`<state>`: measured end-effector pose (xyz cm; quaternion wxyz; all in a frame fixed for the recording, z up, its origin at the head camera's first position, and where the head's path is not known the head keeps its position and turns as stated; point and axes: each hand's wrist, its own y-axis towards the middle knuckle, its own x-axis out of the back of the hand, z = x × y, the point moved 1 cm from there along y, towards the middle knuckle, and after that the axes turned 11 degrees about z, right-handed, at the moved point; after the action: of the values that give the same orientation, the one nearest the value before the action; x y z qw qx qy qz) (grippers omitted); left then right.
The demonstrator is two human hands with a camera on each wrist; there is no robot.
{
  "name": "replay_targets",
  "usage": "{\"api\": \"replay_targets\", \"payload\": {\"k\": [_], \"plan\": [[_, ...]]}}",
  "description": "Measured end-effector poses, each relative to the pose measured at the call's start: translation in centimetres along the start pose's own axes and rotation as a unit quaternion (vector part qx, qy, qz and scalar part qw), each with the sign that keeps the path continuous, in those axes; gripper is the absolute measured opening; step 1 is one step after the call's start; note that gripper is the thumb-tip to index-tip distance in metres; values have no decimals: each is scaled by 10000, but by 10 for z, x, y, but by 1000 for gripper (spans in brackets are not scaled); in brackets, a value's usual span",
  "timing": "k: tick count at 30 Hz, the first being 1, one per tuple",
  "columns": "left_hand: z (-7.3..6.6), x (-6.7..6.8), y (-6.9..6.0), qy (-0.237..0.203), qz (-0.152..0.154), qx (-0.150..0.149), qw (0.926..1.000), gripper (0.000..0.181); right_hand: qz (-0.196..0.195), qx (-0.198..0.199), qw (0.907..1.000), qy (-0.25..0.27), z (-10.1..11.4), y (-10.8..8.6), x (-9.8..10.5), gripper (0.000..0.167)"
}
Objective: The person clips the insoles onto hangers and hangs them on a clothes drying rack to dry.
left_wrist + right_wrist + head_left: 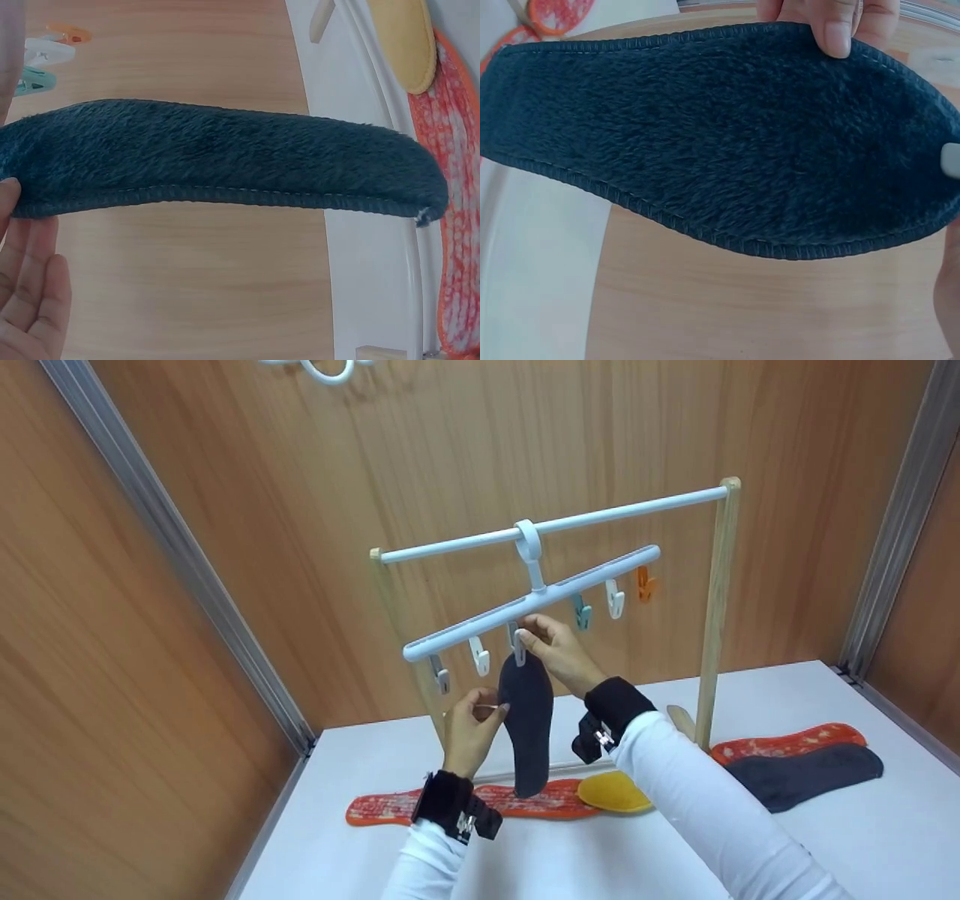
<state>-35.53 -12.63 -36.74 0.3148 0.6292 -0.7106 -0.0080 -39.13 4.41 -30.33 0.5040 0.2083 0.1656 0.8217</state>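
Note:
A dark fuzzy insole hangs toe-up beneath a white clip hanger. My left hand pinches the insole's left edge near its wide end, thumb on the fuzzy face in the right wrist view. At the top of the insole, my right hand pinches a pale grey clip. The clip's tip lies over the insole's upper end. Stitching runs along the insole's rim in the left wrist view. Most of the right hand is out of its own wrist view.
The tilted hanger hooks over a rack's white rod between wooden posts. Other clips dangle, including white, teal and orange ones. On the white table lie red insoles, a yellow one and another dark one.

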Motion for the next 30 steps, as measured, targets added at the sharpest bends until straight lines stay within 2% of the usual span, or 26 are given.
{"api": "replay_targets", "payload": {"k": [5, 12, 19, 24, 30], "plan": [[2, 0, -1, 39, 51, -166, 9998, 20, -1, 9, 10000, -70, 0, 0, 0, 29], [4, 4, -1, 162, 163, -141, 9996, 22, 54, 2, 9999, -85, -1, 1, 0, 31], [10, 10, -4, 479, 187, -237, 9984, 23, 0, -9, 9998, -182, -3, 2, -1, 32], [14, 14, -9, 584, 250, -178, 9978, 24, -34, -47, 9994, -345, -4, 0, -1, 33], [19, 26, -16, 1075, 427, -62, 9933, 23, -106, -131, 9995, -261, -1, -1, 0, 35]]}}
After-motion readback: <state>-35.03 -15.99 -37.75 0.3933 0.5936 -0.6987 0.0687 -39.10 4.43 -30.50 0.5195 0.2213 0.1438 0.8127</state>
